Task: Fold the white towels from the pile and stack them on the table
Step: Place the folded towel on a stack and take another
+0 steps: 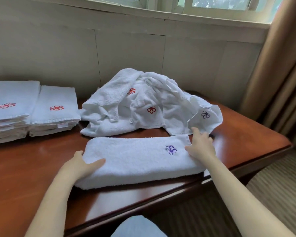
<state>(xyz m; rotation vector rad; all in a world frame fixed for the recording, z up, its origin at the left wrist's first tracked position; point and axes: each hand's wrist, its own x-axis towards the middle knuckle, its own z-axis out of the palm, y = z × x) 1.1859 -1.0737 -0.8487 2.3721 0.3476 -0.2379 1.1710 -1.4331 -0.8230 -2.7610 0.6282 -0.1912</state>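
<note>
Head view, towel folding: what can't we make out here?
All head view.
Far-left stack: cut off by the left frame edge.
Pile: towel count unclear, layers cover each other.
Left hand: fingers hidden under the folded towel.
Right hand: grip unclear, its own back hides the fingertips.

On the table (246, 134) the folded towel (137, 159) lies nearest the front edge, with the left hand (80, 165) at its left end and the right hand (202, 147) on its right end. Just behind it sits the loose pile (149, 103) — and left of that, side by side, the left stack (12, 110) and the right stack (55, 110).
</note>
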